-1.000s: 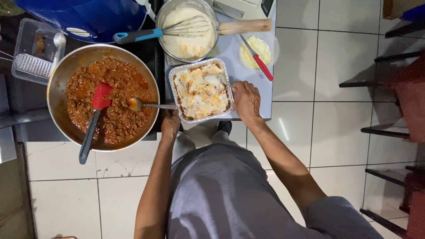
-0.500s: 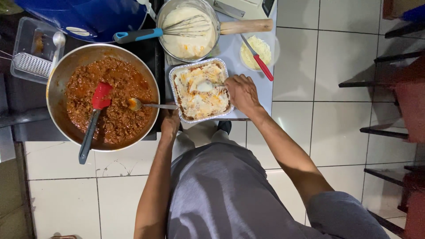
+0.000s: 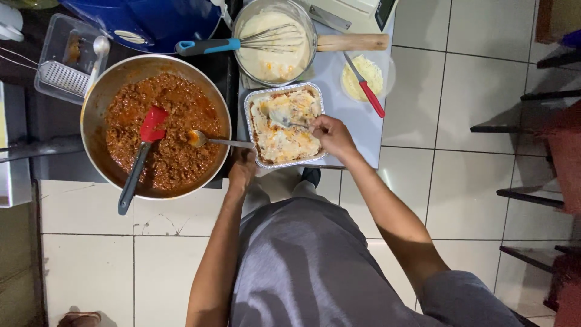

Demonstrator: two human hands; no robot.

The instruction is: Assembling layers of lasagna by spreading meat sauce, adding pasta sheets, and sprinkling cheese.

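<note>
Crinkled foil tray (image 3: pixel 250 115); shiny metal pan (image 3: pixel 97 97); handle (image 3: pixel 351 42) probably wood.

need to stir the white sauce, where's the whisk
In the head view, top centre: the whisk rests in the white sauce pot, its blue handle pointing left, just above the foil tray.

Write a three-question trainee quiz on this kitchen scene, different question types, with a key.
1. True or false: the right hand holds a spoon over the foil tray.
2. Which tool lies in the pan of meat sauce with a red head? A) whisk B) spatula C) knife
3. Fill in: the whisk rests in the pot of white ____.

Key:
1. True.
2. B, the spatula; a second spoon also lies there, near the left hand.
3. Sauce.
</note>
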